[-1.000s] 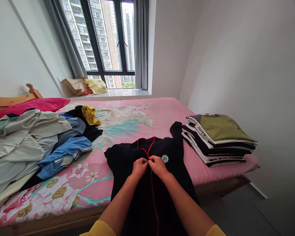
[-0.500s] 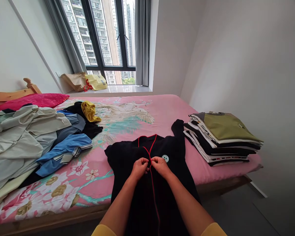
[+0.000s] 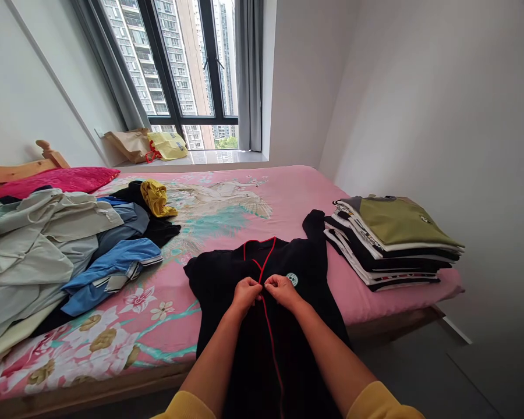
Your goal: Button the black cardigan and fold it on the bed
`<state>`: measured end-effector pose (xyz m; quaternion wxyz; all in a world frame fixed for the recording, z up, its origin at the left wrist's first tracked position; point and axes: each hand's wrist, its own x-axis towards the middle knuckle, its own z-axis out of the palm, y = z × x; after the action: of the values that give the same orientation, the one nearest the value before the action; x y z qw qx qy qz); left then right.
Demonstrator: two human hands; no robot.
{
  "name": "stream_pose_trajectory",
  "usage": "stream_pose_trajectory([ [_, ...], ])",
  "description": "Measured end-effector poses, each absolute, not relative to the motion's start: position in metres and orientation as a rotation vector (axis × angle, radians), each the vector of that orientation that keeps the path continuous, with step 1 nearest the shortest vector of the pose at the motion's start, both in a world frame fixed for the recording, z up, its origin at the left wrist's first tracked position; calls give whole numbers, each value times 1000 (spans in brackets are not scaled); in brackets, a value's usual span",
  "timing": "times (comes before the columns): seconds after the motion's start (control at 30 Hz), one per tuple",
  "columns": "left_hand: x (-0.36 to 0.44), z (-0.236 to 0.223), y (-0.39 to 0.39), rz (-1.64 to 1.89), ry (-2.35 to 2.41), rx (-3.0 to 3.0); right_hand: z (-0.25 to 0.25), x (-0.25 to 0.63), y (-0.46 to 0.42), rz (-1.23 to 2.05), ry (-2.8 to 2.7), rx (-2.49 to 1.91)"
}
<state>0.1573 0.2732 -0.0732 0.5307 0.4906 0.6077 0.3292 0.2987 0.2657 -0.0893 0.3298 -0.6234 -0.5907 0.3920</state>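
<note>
1. We keep the black jacket (image 3: 266, 302) flat at the bed's (image 3: 288, 198) near edge, its hem hanging over.
2. Our left hand (image 3: 245, 291) and right hand (image 3: 280, 289) each pinch the red-piped front edges together; we should align them before fastening.
3. We cannot see the fastener itself; fingers hide it.

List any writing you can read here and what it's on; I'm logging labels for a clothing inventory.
No text is readable.
Round badge on the black garment: too small to read.
Small mark on the olive top of the folded stack: too small to read.
Yellow bag on the windowsill: print blurred.
</note>
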Motion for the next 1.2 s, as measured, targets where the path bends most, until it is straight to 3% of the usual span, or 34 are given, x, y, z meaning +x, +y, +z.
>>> stream_pose_trajectory([
  [0.47, 160, -87, 267, 968, 1511, 1388, -82, 302, 282, 1497, -1322, -1569],
  [0.97, 153, -75, 242, 1054, 1515, 1448, -89, 299, 244, 1167, -1044, -1377],
  [1.2, 52, -26, 287, 1345, 1872, 1572, -96, 302, 234, 1125, -873, -1210],
])
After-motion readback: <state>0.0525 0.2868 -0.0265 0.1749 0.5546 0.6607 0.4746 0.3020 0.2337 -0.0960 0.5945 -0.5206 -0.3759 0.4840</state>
